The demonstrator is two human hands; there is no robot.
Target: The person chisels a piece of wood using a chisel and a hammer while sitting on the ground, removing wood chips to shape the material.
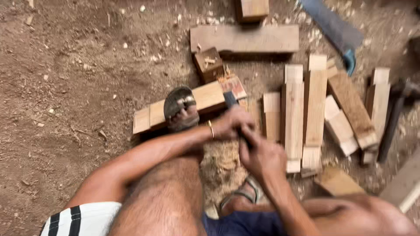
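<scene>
Two hands seen from head camera, both closed on one dark-handled tool [230,99]. Left hand [232,123] gripped nearer the blade end, right hand [261,156] gripped lower on handle, nearer the body. Tool's long axis ran away from body, tip touching a wooden plank [205,98]. Plank lay crosswise just ahead of hands, pinned under sandalled foot [180,109]. Cut wood pieces [302,113] lay right.
</scene>
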